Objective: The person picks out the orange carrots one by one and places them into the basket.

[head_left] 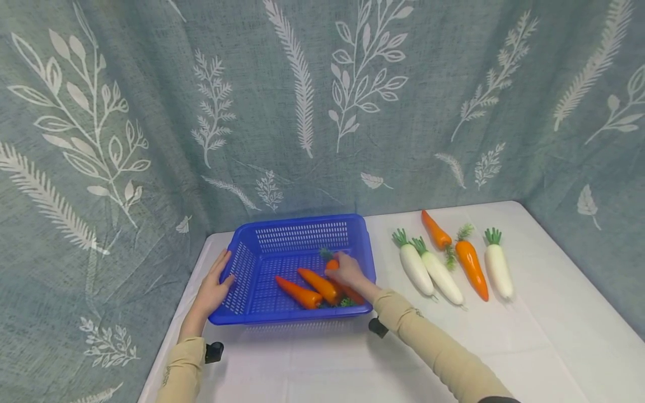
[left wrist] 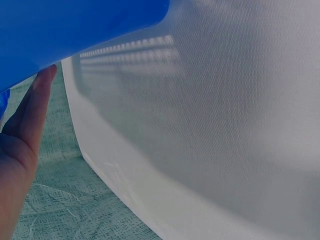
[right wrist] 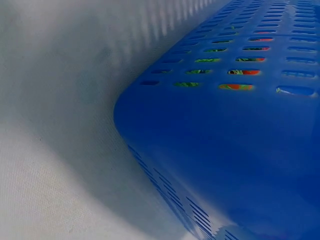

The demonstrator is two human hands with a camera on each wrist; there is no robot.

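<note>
A blue plastic basket (head_left: 289, 317) with slotted walls stands on the table. Several orange carrots, among them a carrot (head_left: 297, 291) and a second carrot (head_left: 318, 284), lie in its front right part. Inside the basket, my right hand (head_left: 346, 271) pinches a carrot (head_left: 332, 265) with a feathery green top; the palm side is hidden. At the basket's left side my left hand (head_left: 213, 288) touches the rim, thumb and fingers spread apart. The left wrist view shows straight fingers (left wrist: 37, 107) against the blue wall. Only the basket's outside shows in the right wrist view.
Right of the basket lie three white radishes (head_left: 416, 270) with green tops and two carrots (head_left: 472, 270). A white cloth (head_left: 549, 291) covers the table. A grey-green curtain (head_left: 322, 112) with white leaf patterns hangs behind it and at the sides.
</note>
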